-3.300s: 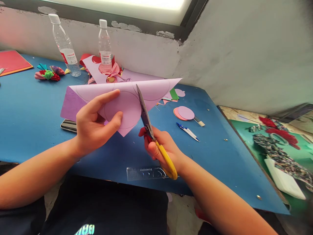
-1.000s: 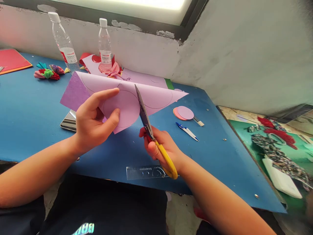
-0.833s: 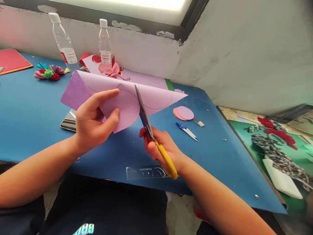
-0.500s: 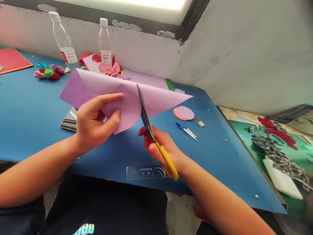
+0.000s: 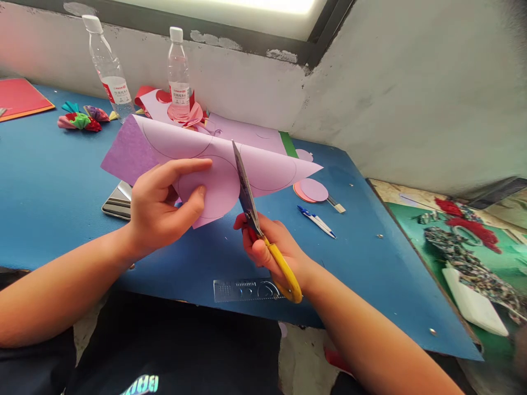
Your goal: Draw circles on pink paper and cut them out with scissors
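Observation:
A sheet of purple paper [image 5: 263, 164] with circles drawn on it is pinched between the thumb and fingers of my left hand [image 5: 167, 197]. The sheet is held above the table, its left end curled over. My right hand [image 5: 272, 241] grips yellow-handled scissors [image 5: 283, 269], fingers closed about the handles. The blades point up and away, lying along the right edge of the circle nearest my left thumb. The paper is cut along part of that outline. Below the scissors a clear plastic ruler [image 5: 236, 291] lies at the table's front edge.
Right of the paper lie cut paper circles [image 5: 313, 190] and a blue-and-white pen [image 5: 317, 221]. Two water bottles [image 5: 179, 93] stand at the back by the wall. A phone [image 5: 116, 203] is partly hidden behind my left hand. Colourful fabric pieces [image 5: 80, 122] sit at the left on the blue table [image 5: 370, 285].
The paper and my left hand have shifted slightly to the right, and the paper's right tip is a little lower. The scissors have hardly moved and their blades look the same.

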Action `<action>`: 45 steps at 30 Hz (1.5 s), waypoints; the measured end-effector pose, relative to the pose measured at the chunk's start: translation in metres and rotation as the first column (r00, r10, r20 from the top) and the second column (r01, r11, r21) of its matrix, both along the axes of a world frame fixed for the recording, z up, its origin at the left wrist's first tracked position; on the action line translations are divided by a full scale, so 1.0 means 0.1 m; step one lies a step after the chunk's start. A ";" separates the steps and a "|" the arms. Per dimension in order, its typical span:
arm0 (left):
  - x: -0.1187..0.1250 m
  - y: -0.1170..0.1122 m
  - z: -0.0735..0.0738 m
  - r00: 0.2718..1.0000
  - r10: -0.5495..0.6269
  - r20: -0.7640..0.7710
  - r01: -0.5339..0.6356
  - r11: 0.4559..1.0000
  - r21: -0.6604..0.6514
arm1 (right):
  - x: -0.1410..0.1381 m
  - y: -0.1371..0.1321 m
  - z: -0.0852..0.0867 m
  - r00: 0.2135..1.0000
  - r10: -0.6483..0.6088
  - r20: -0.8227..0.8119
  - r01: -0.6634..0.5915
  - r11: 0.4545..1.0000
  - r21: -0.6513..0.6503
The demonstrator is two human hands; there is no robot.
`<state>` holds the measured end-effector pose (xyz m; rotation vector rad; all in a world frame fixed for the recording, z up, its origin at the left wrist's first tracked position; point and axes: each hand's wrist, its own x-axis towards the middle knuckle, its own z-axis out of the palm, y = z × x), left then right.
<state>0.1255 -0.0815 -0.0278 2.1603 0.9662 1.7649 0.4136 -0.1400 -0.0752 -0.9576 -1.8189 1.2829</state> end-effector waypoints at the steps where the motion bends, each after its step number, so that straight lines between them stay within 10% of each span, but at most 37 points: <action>1: 0.00 0.00 0.00 1.000 -0.006 0.005 0.006 1.000 0.006 | 0.00 0.00 0.00 1.000 -0.001 -0.002 0.001 1.000 0.000; 45: -0.06 0.01 -0.06 0.999 0.013 -0.040 -0.014 0.999 -0.042 | -0.07 -0.02 0.21 0.996 -0.051 0.067 0.050 0.998 0.022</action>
